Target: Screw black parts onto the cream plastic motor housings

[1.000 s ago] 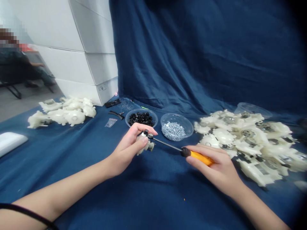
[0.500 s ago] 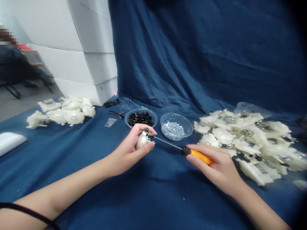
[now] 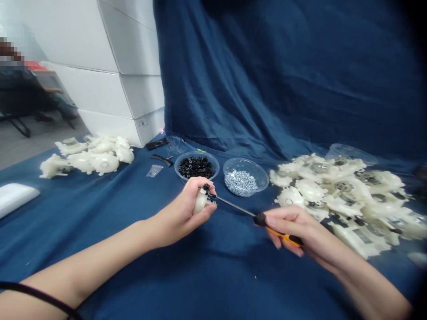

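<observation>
My left hand (image 3: 182, 211) is closed round a small cream plastic part (image 3: 201, 201) with a black piece on top, held just above the blue cloth. My right hand (image 3: 295, 231) grips the orange handle of a screwdriver (image 3: 263, 220). Its thin metal shaft runs up and left, and the tip meets the part in my left hand. Behind the hands stand two clear bowls, one with black pieces (image 3: 196, 166) and one with silver screws (image 3: 244, 180).
A big heap of cream plastic parts (image 3: 347, 195) lies at the right, a smaller heap (image 3: 88, 158) at the far left. White boxes (image 3: 113, 75) stack at the back left, beside a hanging blue cloth (image 3: 283, 80). A white object (image 3: 13, 198) lies at the left edge. A person sits in the far left background.
My right hand has rolled over the screwdriver handle and dropped slightly, so less orange shows. My left hand has turned the cream part a little and stays in place.
</observation>
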Tool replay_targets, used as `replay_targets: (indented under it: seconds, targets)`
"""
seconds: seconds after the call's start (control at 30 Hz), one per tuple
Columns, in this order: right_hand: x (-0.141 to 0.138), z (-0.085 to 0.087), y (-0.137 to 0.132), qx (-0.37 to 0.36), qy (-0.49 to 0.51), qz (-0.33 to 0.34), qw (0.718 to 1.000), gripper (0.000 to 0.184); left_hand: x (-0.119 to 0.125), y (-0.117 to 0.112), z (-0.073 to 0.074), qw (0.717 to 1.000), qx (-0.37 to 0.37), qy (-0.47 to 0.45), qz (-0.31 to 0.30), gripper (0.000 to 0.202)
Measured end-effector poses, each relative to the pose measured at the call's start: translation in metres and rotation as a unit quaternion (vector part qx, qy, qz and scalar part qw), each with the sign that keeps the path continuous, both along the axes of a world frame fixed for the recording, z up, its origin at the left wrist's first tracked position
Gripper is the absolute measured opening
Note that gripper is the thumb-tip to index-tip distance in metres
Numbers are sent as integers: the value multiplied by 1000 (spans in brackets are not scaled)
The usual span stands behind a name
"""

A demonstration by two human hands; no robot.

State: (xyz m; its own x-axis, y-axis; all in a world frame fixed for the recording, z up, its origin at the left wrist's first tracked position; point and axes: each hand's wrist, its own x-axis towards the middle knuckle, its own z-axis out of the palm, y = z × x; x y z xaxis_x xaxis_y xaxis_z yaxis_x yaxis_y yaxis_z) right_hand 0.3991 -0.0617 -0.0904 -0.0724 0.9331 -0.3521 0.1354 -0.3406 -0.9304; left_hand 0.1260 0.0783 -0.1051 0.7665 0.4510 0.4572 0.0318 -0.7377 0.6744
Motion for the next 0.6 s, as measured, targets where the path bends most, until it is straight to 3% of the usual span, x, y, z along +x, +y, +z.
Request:
replay_targets:
  seconds: [0.07, 0.13, 0.2, 0.27, 0.33, 0.4, 0.5, 0.6]
  targets:
    - [4, 1, 0, -71, 85, 48, 993, 50, 1, 0, 2, 999, 46, -20, -12, 37]
    - [8, 3, -2, -81, 100, 69, 989, 51, 1, -2, 5, 999, 30, -32, -23, 38]
    - [13, 6, -3, -33, 34, 58, 997, 46, 0, -5, 10, 997, -47, -52, -24, 42]
    - [18, 8, -2, 24, -98, 28, 995, 43, 0, -8, 17, 985, -139, -97, -9, 39]
    - [20, 6, 1, 92, -254, 6, 963, 37, 1, -10, 25, 957, -243, -158, 4, 32]
    - [18, 1, 5, 159, -380, 29, 911, 29, 2, -11, 32, 915, -363, -177, -9, 28]
    - [12, -11, 11, 209, -481, 71, 849, 23, 4, -10, 37, 851, -497, -164, -34, 35]
    - [9, -17, 13, 226, -533, 71, 812, 24, 3, -8, 36, 813, -564, -141, -40, 40]
